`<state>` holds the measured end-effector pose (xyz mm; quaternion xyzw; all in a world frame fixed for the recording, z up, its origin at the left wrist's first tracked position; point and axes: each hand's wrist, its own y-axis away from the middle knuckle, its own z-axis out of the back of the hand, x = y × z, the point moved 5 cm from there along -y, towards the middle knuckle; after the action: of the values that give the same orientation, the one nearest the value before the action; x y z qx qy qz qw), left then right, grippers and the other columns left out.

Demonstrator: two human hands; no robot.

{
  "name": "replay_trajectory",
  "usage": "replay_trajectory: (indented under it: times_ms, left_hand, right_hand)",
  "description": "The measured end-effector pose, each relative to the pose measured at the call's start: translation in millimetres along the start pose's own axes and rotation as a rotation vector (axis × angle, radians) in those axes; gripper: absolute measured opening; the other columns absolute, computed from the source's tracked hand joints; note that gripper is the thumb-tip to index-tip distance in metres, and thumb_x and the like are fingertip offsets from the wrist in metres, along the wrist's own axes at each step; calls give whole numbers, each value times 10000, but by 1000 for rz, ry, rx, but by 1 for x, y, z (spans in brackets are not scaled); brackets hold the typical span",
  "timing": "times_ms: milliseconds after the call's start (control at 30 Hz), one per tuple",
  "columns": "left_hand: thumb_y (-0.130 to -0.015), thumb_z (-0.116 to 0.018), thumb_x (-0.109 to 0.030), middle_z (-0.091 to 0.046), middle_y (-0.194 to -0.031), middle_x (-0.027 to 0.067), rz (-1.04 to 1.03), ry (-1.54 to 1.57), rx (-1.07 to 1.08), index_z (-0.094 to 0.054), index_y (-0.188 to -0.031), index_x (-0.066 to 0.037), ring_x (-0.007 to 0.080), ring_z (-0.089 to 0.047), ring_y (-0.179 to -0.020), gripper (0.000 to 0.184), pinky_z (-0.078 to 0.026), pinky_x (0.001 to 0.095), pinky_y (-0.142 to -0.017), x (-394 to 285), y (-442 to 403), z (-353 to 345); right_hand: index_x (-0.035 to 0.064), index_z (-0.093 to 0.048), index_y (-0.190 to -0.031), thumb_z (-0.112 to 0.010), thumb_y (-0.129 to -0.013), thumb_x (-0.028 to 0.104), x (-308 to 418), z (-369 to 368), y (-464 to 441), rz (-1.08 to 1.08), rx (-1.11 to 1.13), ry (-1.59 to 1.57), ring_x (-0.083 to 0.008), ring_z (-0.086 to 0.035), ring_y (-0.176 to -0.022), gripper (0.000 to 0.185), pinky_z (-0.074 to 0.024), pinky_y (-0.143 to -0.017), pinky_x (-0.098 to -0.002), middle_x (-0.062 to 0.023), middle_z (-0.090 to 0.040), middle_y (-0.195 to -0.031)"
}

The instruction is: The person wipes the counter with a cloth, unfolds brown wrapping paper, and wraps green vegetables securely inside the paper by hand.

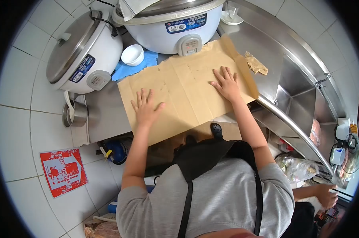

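Observation:
A wide sheet of brown paper (187, 93), creased and torn along its far edge, lies over the steel counter and overhangs the front. My left hand (147, 109) rests flat on the sheet's left part, fingers spread. On the right part, my right hand (228, 84) also lies palm down with its fingers apart. The paper's right end is folded or curled up into a raised strip (243, 71). Beyond that strip sits a crumpled scrap of brown paper (256, 64). Neither hand grips anything.
Two white rice cookers (159, 31) stand behind the paper. White bowls (132, 54) sit on a blue cloth (141, 65). At left is a metal pot (75, 114) with a ladle or spoon handle. A steel sink (296, 87) lies right. Another person's hand (325, 196) shows lower right.

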<state>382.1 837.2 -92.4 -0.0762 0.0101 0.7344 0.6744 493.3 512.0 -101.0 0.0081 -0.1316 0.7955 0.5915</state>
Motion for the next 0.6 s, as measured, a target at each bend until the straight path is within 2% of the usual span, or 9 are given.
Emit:
replay_trajectory:
  times_ms: [100,133,200,300,400,433,467,533,600]
  left_hand:
    - [-823,-461,-546,-173,-1451,173,-82,4,-10,-294,-1382,-140,321,-117,-1351,711,-67,546,-1055,11,3,5]
    - [-818,-469,-544,-191,-1443,180,-61,14,-53,-305,-1377,-138,325,-133,-1347,710,-80,532,-1059,15,2,3]
    - [-807,-485,-540,-227,-1427,192,-29,36,-136,-327,-1366,-134,333,-165,-1338,709,-108,505,-1068,23,5,-7]
    - [-818,-507,-487,-251,-1414,202,-75,-9,-185,-348,-1355,-122,334,-196,-1325,668,-144,494,-1062,11,16,-9]
    - [-814,-555,-404,-329,-1365,211,-109,63,-276,-401,-1323,-113,336,-269,-1291,606,-192,479,-1052,5,21,0]
    - [-805,-574,-381,-355,-1344,214,-142,67,-292,-416,-1312,-111,343,-288,-1280,596,-205,463,-1051,11,19,-3]
    - [-799,-582,-383,-320,-1365,215,-156,48,-294,-410,-1316,-110,351,-250,-1295,609,-200,464,-1054,19,15,-10]
    - [-798,-577,-406,-250,-1397,218,-22,100,-229,-377,-1334,-90,368,-180,-1312,654,-179,490,-1056,26,9,-17]
    - [-799,-577,-405,-237,-1400,221,35,109,-250,-355,-1341,-73,374,-164,-1314,673,-176,499,-1054,23,1,-11]
  right_hand:
    - [255,-340,-1360,-342,-848,611,-14,4,1,-118,22,-26,-289,-180,-1341,624,-122,-1061,-526,-107,-269,-1427]
    - [252,-331,-1365,-335,-850,610,-29,0,0,-89,-57,-19,-293,-173,-1342,627,-108,-1067,-513,-106,-265,-1430]
    - [252,-323,-1369,-327,-854,608,-47,3,6,-151,-45,48,-302,-164,-1343,626,-97,-1072,-504,-99,-274,-1427]
    - [224,-315,-1372,-324,-852,613,-50,4,24,-192,-5,102,-284,-150,-1350,649,-95,-1058,-548,-83,-252,-1441]
    - [199,-317,-1370,-337,-850,611,-67,-2,29,-190,-91,139,-273,-136,-1356,664,-82,-1045,-584,-77,-216,-1455]
    - [202,-307,-1374,-356,-849,602,-63,10,27,-231,31,52,-281,-120,-1359,662,-64,-1048,-583,-72,-203,-1460]
    - [193,-334,-1363,-370,-847,596,-61,21,25,-234,57,-48,-284,-120,-1359,655,-75,-1049,-580,-104,-206,-1454]
    - [176,-379,-1339,-403,-840,585,-72,21,19,-270,97,-230,-295,-144,-1350,645,-112,-1056,-554,-145,-215,-1441]
    - [155,-430,-1303,-457,-829,559,-73,40,20,-209,-34,-295,-311,-157,-1342,623,-152,-1056,-531,-175,-246,-1417]
